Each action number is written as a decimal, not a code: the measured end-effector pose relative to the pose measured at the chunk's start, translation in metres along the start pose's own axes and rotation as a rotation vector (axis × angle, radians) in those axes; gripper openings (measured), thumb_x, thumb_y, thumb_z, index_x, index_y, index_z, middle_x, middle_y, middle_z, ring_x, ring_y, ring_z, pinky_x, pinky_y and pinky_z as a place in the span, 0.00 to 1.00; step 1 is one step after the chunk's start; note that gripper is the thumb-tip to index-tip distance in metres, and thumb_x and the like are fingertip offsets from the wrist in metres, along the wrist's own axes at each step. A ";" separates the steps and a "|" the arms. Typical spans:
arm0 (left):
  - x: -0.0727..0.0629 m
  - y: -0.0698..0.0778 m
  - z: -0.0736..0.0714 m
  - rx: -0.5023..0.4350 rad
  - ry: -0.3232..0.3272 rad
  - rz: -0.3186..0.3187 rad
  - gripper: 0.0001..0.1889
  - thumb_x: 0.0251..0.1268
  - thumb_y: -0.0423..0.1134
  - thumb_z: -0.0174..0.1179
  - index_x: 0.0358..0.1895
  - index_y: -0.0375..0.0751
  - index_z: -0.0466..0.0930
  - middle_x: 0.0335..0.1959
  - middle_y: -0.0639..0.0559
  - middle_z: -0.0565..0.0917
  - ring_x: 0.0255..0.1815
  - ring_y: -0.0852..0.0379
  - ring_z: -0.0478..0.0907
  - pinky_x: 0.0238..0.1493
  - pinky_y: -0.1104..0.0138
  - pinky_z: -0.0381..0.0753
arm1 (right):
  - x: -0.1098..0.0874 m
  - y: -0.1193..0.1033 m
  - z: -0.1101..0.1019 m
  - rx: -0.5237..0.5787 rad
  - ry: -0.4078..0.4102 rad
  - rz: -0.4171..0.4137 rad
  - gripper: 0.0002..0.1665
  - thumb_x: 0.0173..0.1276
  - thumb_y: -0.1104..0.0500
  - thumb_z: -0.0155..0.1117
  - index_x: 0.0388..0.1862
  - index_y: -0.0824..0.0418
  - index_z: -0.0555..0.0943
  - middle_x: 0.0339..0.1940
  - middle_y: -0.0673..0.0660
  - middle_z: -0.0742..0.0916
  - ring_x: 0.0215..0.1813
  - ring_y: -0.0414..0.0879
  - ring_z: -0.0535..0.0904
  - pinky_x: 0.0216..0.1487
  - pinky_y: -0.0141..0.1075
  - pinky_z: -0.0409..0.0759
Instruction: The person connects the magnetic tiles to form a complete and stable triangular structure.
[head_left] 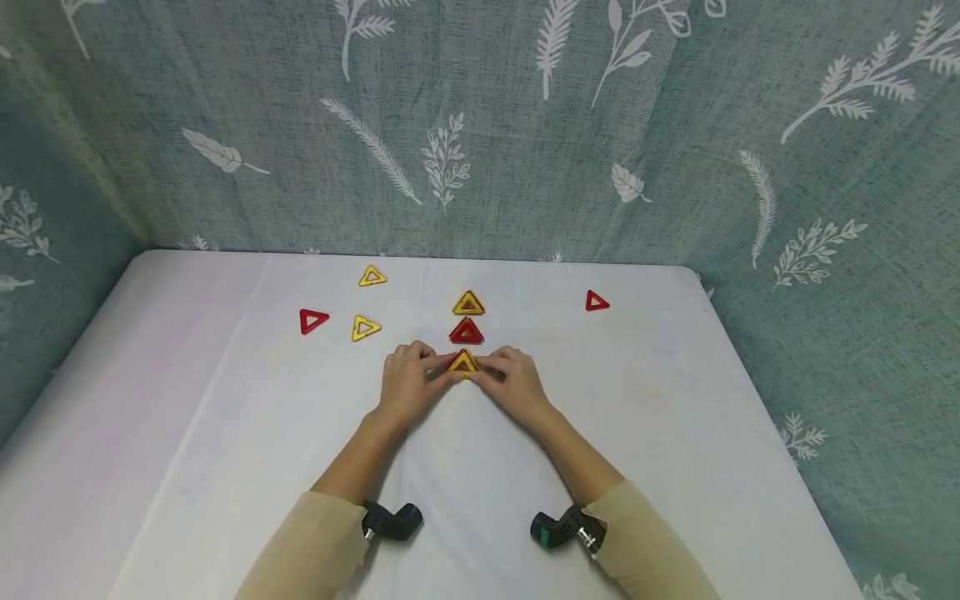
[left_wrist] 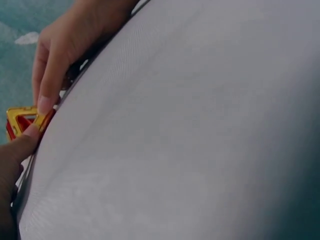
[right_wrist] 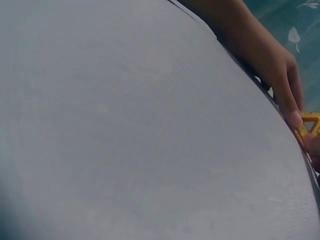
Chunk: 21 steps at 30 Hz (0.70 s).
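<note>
My left hand (head_left: pixel 408 383) and right hand (head_left: pixel 516 385) meet at a yellow triangular tile (head_left: pixel 472 364) with an open centre, in the middle of the table. Thumb and fingers of each hand pinch its opposite sides. Red shows under and beside this yellow tile (left_wrist: pixel 16 111) in the left wrist view. At the edge of the right wrist view, fingers partly cover the same yellow tile (right_wrist: pixel 311 116). Just beyond the hands lies a red triangle stack (head_left: pixel 467 337), and behind that a yellow triangle stack (head_left: pixel 468 308); how many tiles each has I cannot tell.
Toward the back left lie a red triangle (head_left: pixel 313 321) and two yellow triangles, one farther back (head_left: pixel 372 276) and one nearer (head_left: pixel 365 327). Another red triangle (head_left: pixel 596 301) lies at the back right. A leaf-patterned green curtain (head_left: pixel 495 167) rises behind the white table (head_left: pixel 645 458).
</note>
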<state>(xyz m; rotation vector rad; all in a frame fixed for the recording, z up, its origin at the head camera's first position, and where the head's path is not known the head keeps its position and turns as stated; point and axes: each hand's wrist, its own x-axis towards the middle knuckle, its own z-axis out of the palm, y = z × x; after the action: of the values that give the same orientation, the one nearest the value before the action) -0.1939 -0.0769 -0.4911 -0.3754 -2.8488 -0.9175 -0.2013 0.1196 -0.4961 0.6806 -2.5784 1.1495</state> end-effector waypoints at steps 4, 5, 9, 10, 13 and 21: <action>0.005 0.001 -0.001 0.003 -0.013 -0.009 0.22 0.56 0.55 0.65 0.53 0.50 0.82 0.35 0.51 0.73 0.39 0.52 0.65 0.41 0.59 0.59 | 0.003 0.000 -0.003 0.009 0.007 0.002 0.16 0.55 0.60 0.72 0.42 0.65 0.86 0.32 0.57 0.84 0.35 0.48 0.78 0.37 0.38 0.73; 0.006 0.001 -0.001 0.003 -0.013 -0.009 0.22 0.56 0.55 0.65 0.53 0.50 0.82 0.35 0.51 0.73 0.39 0.52 0.65 0.41 0.59 0.59 | 0.004 0.000 -0.003 0.013 0.011 0.000 0.16 0.55 0.60 0.72 0.42 0.66 0.86 0.32 0.58 0.84 0.35 0.49 0.78 0.37 0.37 0.73; 0.009 0.002 -0.001 0.006 -0.017 -0.014 0.23 0.56 0.56 0.64 0.54 0.51 0.82 0.35 0.51 0.73 0.39 0.52 0.65 0.41 0.59 0.60 | 0.005 -0.002 -0.005 0.010 0.011 0.017 0.16 0.56 0.60 0.72 0.42 0.65 0.86 0.32 0.57 0.84 0.35 0.48 0.78 0.37 0.37 0.73; 0.009 0.002 -0.001 0.011 -0.018 -0.015 0.23 0.56 0.56 0.64 0.54 0.51 0.82 0.35 0.51 0.73 0.39 0.52 0.66 0.42 0.59 0.60 | 0.005 -0.002 -0.006 0.010 0.009 0.028 0.16 0.56 0.60 0.72 0.42 0.65 0.86 0.32 0.57 0.84 0.35 0.49 0.78 0.37 0.37 0.73; 0.009 0.003 -0.001 0.033 -0.020 -0.013 0.24 0.57 0.56 0.63 0.55 0.51 0.81 0.35 0.51 0.73 0.40 0.51 0.66 0.42 0.58 0.60 | 0.005 -0.003 -0.006 0.008 0.002 0.057 0.16 0.56 0.59 0.71 0.43 0.65 0.86 0.33 0.57 0.84 0.37 0.49 0.79 0.39 0.39 0.73; 0.002 0.003 -0.001 0.059 -0.019 -0.013 0.26 0.58 0.55 0.63 0.57 0.49 0.79 0.36 0.49 0.74 0.40 0.50 0.66 0.43 0.57 0.59 | 0.002 -0.004 -0.004 0.034 -0.048 0.109 0.19 0.57 0.58 0.71 0.46 0.66 0.84 0.36 0.57 0.83 0.39 0.48 0.77 0.40 0.37 0.73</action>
<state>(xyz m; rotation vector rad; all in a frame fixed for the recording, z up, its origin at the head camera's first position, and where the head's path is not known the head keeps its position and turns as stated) -0.1950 -0.0748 -0.4884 -0.3620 -2.8915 -0.8343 -0.2008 0.1198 -0.4904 0.5879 -2.6721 1.2262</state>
